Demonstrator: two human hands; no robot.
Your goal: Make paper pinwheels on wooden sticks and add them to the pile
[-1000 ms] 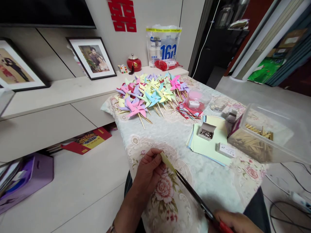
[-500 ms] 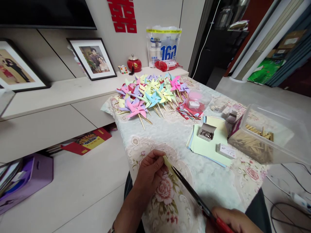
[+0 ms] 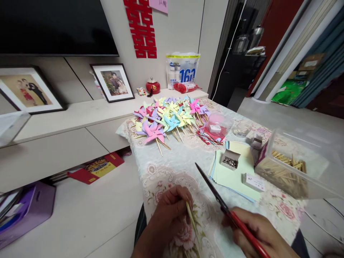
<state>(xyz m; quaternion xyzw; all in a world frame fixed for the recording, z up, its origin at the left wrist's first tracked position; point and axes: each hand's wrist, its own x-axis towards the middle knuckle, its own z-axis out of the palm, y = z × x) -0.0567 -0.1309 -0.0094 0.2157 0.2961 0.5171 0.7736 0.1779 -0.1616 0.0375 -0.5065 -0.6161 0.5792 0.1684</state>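
- Floral tablecloth (image 3: pixel 172 161) fills the frame's middle, pinwheels (image 3: pixel 172 123) heaped at upper centre.
- Red-handled scissors (image 3: pixel 220 202), lower right, clasped by the right hand (image 3: pixel 249 225); blades look together.
- Pale-yellow paper (image 3: pixel 189 214), lower centre, pinched edge-on by the left hand (image 3: pixel 173 206), apart from the scissors.
- Snipping, I'd say, is the step; another cut calls for parting the blades.

Red-handled scissors (image 3: pixel 223 205), yellowish paper (image 3: pixel 191 217), floral tablecloth (image 3: pixel 174 161)
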